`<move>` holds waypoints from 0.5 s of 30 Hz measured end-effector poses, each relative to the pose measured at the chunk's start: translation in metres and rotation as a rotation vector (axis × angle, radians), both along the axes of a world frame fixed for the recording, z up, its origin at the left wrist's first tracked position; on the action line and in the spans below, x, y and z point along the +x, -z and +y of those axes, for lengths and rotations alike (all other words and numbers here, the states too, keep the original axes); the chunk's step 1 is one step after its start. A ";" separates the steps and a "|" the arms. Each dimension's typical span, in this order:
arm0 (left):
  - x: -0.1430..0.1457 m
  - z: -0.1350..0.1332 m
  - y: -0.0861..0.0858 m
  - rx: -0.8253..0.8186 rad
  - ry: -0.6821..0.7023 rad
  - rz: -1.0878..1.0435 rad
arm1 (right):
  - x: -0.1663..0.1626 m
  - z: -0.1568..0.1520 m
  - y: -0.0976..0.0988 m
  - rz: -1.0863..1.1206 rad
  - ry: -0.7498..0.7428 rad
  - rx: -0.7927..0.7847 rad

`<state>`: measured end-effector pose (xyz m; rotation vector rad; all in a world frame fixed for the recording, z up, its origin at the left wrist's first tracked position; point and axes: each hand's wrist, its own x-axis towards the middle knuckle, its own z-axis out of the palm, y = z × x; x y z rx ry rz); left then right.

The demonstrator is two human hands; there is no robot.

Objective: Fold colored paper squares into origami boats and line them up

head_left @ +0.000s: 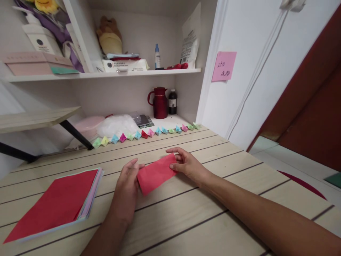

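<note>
A folded red paper strip (156, 173) lies on the wooden table (186, 213) between my hands. My left hand (127, 186) rests on the strip's left end, fingers pressed together on its edge. My right hand (185, 164) pinches the strip's right end with thumb and fingers. A stack of coloured paper sheets (57, 202), red on top, lies to the left of my left hand.
A row of several small folded paper shapes (145, 134) lines the table's far edge. Behind stand a dark red jug (160, 102), a brown bottle (172, 101) and a white plastic bag (117, 125). A pink note (223, 66) sticks to the wall.
</note>
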<state>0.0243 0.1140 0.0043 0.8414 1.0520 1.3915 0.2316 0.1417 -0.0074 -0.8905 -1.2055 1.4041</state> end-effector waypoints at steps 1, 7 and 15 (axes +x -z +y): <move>0.001 -0.001 0.000 0.005 0.007 0.090 | -0.001 0.000 0.001 -0.006 -0.002 0.008; 0.003 0.001 0.010 0.328 0.051 0.748 | -0.004 0.001 0.003 -0.009 -0.020 0.087; -0.002 -0.002 0.012 0.782 -0.229 1.303 | 0.014 0.005 -0.002 -0.710 0.067 0.776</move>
